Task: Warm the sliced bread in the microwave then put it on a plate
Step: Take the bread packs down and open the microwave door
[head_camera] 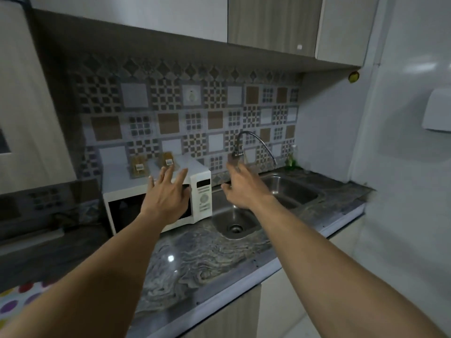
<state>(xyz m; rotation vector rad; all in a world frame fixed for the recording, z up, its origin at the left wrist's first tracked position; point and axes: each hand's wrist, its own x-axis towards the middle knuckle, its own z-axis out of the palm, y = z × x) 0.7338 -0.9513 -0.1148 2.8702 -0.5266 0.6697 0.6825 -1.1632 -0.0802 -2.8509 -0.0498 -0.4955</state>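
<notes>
A white microwave [122, 191] stands on the counter at the left, its dark door facing me and its control panel [203, 197] on the right side. Two clear bags of sliced bread [139, 167] lie on top of it, the second bag [168, 160] further right. My left hand [168, 193] is stretched out in front of the microwave door with fingers spread and holds nothing. My right hand [241, 189] reaches out over the sink with relaxed fingers, also holding nothing. No plate is in view.
A steel sink [246, 223] with a curved tap [256, 140] lies right of the microwave. The marbled counter [185, 262] runs toward me. Wall cabinets [273, 23] hang overhead. A dotted cloth [17, 301] shows at the bottom left. A green bottle [291, 162] stands behind the sink.
</notes>
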